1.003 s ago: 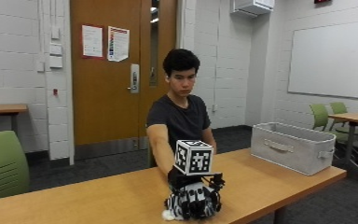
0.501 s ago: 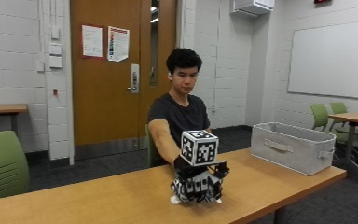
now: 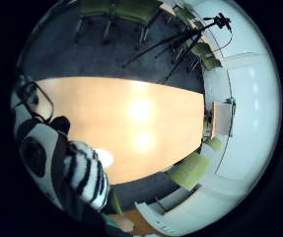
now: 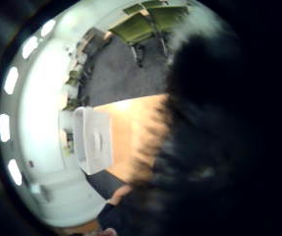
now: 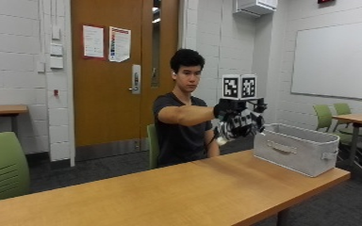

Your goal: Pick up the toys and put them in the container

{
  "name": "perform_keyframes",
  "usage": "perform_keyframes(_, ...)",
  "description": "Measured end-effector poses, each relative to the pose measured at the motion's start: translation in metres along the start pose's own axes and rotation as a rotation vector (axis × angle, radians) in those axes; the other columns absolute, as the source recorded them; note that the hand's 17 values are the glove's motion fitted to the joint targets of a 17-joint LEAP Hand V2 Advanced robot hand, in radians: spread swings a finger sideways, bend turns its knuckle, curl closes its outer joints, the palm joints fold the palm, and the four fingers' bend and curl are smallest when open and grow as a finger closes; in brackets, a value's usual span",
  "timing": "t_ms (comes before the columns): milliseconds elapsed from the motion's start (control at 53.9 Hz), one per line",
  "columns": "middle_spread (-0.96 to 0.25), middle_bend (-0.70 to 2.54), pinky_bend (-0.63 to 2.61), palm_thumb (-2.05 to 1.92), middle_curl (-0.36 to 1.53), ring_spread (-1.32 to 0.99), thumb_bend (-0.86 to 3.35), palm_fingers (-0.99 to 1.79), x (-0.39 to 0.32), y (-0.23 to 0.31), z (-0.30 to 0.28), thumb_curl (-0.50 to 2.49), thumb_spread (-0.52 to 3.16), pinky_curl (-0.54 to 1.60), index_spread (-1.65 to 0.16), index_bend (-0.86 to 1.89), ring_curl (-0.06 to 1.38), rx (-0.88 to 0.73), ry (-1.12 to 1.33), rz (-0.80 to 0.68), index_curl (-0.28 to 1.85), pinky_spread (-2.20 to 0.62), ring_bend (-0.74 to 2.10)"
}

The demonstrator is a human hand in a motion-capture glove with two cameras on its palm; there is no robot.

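Note:
In the outside view my gloved right hand (image 5: 232, 109) grips a black-and-white striped plush toy (image 5: 239, 125) in the air, well above the wooden table (image 5: 168, 188). The toy hangs just left of the grey fabric container (image 5: 297, 148), which stands on the table's right end. The little finger side palm view shows the striped toy (image 3: 57, 163) close to the palm, with the bare tabletop (image 3: 131, 123) far below. In the thumb side palm view dark fur (image 4: 209, 123) fills much of the picture beside the container (image 4: 95, 140).
A green chair (image 5: 2, 165) stands at the near left. Another table (image 5: 357, 117) with green chairs (image 5: 325, 115) is at the far right. A tripod (image 3: 180, 44) stands on the carpet beyond the table.
My hand has lifted the striped toy off the table and carried it up and to the right, close to the container.

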State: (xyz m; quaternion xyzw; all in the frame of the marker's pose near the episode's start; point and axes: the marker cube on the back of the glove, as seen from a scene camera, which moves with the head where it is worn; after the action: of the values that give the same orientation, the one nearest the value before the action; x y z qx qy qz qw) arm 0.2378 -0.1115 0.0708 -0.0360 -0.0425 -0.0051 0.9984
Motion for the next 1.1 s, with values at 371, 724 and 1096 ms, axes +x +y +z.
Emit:
perform_keyframes(371, -0.35, 1.00, 0.75, 0.53, 0.72, -0.35, 0.14, 1.18, -0.194, 0.022, -0.082, 0.93, 0.94, 0.36, -0.41, 0.21, 0.48, 0.259, 0.076, -0.092, 0.20, -0.45, 1.31)
perform_keyframes(724, -0.36, 0.99, 0.75, 0.53, 0.73, -0.36, 0.13, 1.18, -0.367, 0.050, -0.069, 1.03, 0.95, 0.36, -0.41, 0.19, 0.48, 0.199, -0.008, -0.270, 0.25, -0.44, 1.31)
perform_keyframes(1096, -0.36, 0.98, 0.76, 0.52, 0.74, -0.36, 0.10, 1.15, -0.413, 0.041, -0.039, 1.10, 0.97, 0.37, -0.41, 0.17, 0.48, 0.197, -0.006, -0.415, 0.28, -0.45, 1.32)
